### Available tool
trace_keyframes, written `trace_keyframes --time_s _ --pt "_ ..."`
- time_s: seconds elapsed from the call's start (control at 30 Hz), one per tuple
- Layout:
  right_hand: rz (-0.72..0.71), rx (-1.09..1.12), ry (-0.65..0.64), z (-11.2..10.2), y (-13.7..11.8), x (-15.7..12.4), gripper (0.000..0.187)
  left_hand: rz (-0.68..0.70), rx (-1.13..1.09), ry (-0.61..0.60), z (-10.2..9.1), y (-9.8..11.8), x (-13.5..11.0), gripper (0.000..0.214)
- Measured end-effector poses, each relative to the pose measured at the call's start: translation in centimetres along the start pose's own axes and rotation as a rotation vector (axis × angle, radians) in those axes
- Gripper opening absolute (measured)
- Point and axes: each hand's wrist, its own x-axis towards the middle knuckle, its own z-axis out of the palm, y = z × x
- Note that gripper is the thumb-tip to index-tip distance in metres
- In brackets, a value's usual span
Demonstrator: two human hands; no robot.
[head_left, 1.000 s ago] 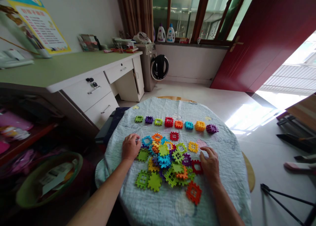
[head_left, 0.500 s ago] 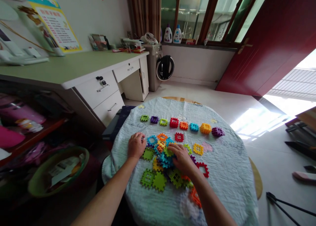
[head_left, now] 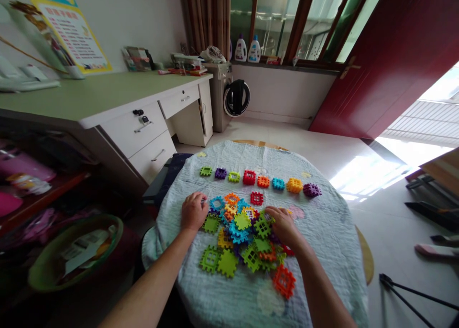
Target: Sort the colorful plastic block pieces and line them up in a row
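Observation:
A heap of toothed plastic building tiles lies between my hands. My left hand (head_left: 194,211) rests on the cloth at the heap's left side with its fingers curled; whatever may be inside is hidden. Beside it are a blue ring-like tile (head_left: 217,203) and a green tile (head_left: 211,224). At the heap's right, my right hand (head_left: 283,224) has its fingers closed at the edge of a tilted green window tile (head_left: 263,226); its thumb is hidden. A plain light green tile (head_left: 243,221) lies on top of blue tiles (head_left: 238,233). A red-orange tile (head_left: 284,281) lies nearer me.
Behind the heap runs a row of small tiles and stacks, from a green tile (head_left: 205,171) to a purple stack (head_left: 312,190). A lone red tile (head_left: 256,198) lies before it. The round table wears a pale cloth (head_left: 322,251). A desk (head_left: 107,96) stands left.
My right hand has moved right from the middle of the heap, uncovering the light green tile. It now covers where a yellow square tile lay. My left hand stays put; the view shifts slightly.

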Motion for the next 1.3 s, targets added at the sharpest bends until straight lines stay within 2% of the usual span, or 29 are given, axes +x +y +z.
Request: trace_keyframes --time_s 0.13,0.27,0.43,0.63,0.87,0.93,1.1,1.17,1.3 --pt "0.022 -0.032 0.032 -0.1 0.1 -0.3 0.048 0.001 0.002 -0.006 0.0 0.0 0.0 0.017" --pt "0.025 0.033 0.118 -0.3 0.4 -0.7 0.027 -0.004 0.006 0.002 0.0 0.0 0.0 0.017" --pt "0.092 0.133 0.258 -0.6 0.8 -0.6 0.032 0.001 0.006 0.0 0.0 0.0 0.0 0.017" --pt "0.218 0.218 0.328 -0.4 0.4 -0.2 0.034 0.009 0.0 0.003 -0.2 0.1 0.1 0.016" --pt "0.154 0.079 0.468 0.1 -0.1 -0.8 0.026 0.005 -0.004 0.001 -0.2 0.1 0.1 0.017" --pt "0.141 0.119 0.419 -0.2 -0.5 -1.4 0.021 0.003 -0.003 0.004 -0.1 0.1 0.0 0.016" --pt "0.092 0.111 0.139 -0.6 -2.8 -2.9 0.02 0.012 0.004 0.007 -0.1 0.0 0.0 0.015" --pt "0.11 0.059 0.12 -0.3 -3.8 -3.2 0.025 0.014 0.003 0.007 -0.1 0.0 0.0 0.016" --pt "0.135 0.035 0.167 0.6 -4.5 -3.2 0.037 0.014 -0.001 0.002 -0.2 0.0 0.0 0.017"
